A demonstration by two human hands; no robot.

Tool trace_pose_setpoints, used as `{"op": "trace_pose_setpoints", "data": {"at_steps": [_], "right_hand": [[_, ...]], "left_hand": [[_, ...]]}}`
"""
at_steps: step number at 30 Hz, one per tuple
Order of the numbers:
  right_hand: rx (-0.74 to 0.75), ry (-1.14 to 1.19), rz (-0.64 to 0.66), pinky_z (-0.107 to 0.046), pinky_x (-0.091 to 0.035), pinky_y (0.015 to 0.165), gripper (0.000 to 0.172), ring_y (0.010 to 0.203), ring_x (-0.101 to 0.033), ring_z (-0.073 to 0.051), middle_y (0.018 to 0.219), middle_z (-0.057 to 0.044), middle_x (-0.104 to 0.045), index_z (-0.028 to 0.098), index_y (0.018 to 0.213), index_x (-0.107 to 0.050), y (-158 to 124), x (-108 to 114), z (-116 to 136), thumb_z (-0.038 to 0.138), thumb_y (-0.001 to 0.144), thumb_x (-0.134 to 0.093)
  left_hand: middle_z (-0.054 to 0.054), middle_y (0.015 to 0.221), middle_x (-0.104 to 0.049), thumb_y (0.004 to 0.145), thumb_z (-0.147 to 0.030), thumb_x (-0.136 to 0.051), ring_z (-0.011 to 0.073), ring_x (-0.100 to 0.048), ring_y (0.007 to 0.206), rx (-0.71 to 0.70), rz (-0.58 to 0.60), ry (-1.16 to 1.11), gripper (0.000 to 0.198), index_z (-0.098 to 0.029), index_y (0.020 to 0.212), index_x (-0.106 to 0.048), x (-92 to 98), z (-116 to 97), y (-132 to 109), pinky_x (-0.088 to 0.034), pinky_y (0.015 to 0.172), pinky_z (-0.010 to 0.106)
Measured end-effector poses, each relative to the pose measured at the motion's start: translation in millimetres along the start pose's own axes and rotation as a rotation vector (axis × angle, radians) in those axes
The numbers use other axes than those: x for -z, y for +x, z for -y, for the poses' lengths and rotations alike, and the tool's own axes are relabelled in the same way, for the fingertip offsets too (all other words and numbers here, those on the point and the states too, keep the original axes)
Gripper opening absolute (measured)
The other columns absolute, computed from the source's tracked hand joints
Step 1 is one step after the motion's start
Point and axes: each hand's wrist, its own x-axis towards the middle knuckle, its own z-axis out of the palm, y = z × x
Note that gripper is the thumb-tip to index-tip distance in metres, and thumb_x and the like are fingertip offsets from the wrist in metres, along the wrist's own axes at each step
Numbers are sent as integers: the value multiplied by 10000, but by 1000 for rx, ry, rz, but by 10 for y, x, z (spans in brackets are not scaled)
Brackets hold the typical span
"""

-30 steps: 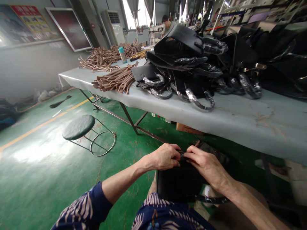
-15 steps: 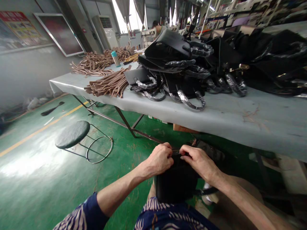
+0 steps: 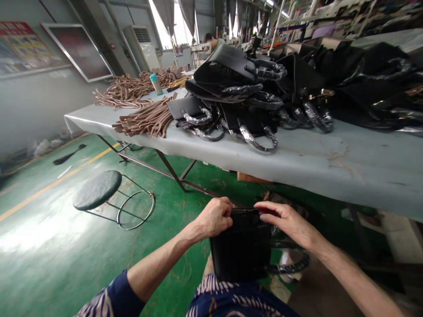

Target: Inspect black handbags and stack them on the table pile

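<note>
A black handbag (image 3: 240,253) lies on my lap in the head view, its handles (image 3: 291,265) in clear plastic wrap pointing right. My left hand (image 3: 216,217) is closed on the bag's far edge near its left corner, the fingertips curled out of sight. At the right end of that same edge is my right hand (image 3: 280,219). Its fingers stretch forward with the thumb apart from them, close to the corner; whether they touch it I cannot tell.
Ahead stands a long table (image 3: 297,169) with a grey cover. On it lie a heap of black bags (image 3: 231,70) with wrapped handles, bundles of brown straps (image 3: 145,118) and a teal-topped bottle (image 3: 156,84). A round stool (image 3: 98,190) stands on the green floor at left.
My right hand has slid right along the bag's edge, and its thumb and fingers have parted. The left hand keeps its grip. More of the bag and its handles shows now.
</note>
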Motion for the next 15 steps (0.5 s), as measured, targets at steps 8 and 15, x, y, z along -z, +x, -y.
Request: {"op": "trace_pose_setpoints", "data": {"at_steps": [8,15], "right_hand": [[113,-215,-42,-267,-406,771,207,830,-569,-170,839,-3,-608,239,902,-680,135,-109,121,344,807,-529],[163,-313,-30,-262,-392,699,214,750,-552,-151,764,-3,-573,223,762,-673,182,-144,118,315,836,-495]], "left_hand": [[-2,792,-564,560,-84,-467,80,-407,584,-5,-7,-9,104,-140,498,-404,-17,27,10,-278,505,213],[-1,803,-575,559,-70,-477,80,-422,598,-6,-16,-36,111,-135,495,-413,-8,33,-1,-287,508,210]]}}
